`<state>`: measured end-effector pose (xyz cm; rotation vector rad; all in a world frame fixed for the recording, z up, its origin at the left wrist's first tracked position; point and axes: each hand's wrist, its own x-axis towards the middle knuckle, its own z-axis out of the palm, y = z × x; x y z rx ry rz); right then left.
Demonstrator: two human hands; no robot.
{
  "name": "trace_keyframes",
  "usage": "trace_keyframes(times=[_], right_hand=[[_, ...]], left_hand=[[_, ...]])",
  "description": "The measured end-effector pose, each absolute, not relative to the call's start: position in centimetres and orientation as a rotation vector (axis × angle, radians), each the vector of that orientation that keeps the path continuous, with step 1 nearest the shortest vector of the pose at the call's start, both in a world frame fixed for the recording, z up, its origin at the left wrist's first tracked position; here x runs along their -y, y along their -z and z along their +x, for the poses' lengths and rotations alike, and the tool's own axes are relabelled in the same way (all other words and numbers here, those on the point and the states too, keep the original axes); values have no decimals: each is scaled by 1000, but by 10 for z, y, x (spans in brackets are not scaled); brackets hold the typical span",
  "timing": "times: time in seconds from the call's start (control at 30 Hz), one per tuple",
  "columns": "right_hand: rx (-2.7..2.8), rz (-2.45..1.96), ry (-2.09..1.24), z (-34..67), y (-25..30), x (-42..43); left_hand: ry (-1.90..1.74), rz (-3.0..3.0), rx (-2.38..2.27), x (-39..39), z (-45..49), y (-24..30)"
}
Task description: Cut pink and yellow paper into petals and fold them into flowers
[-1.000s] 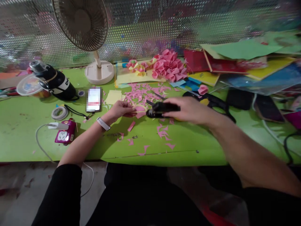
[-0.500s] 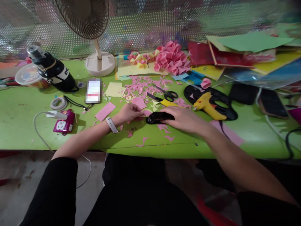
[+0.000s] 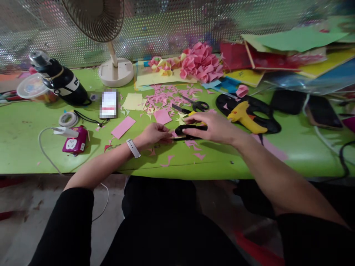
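Observation:
A black stapler (image 3: 191,130) lies at the middle of the green table, near its front edge. My right hand (image 3: 213,127) is closed around it from the right, thumb and fingers along its top arm. My left hand (image 3: 155,133) pinches a small piece of pink and yellow paper (image 3: 174,135) at the stapler's front end. The paper's far edge seems to lie in the stapler's mouth, though that spot is partly hidden. Just behind are a pink paper square (image 3: 162,116), scissors (image 3: 200,106) and a yellow-handled cutter (image 3: 181,109), partly covered by my right hand.
Pink paper scraps (image 3: 166,96) spread behind my hands, with folded pink paper flowers (image 3: 201,62) farther back. A yellow glue gun (image 3: 244,116) rests on a black stand to the right. Leftward are a phone (image 3: 108,104), tape roll (image 3: 68,119), purple power adapter (image 3: 74,140), bottle (image 3: 65,83) and fan (image 3: 115,72).
My left hand has brought the paper slightly right and down to the stapler. My right hand has shifted its fingers over the stapler's top. The view has tilted a little.

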<state>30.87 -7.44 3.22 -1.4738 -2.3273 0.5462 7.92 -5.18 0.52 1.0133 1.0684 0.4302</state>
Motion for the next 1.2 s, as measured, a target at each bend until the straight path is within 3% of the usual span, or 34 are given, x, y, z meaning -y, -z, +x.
trace_keyframes(times=[0.13,0.43,1.2], right_hand=[[2157,-1427,-589,289,-39,56],[2253,-1466,-340,245,-8,25],[2306,-1502,-443,243,3,16]], left_hand=[[-458,987,-1074,50,80,-3],[-432,970,-1109,48,83,-2],[-431,973,-1086,46,83,0]])
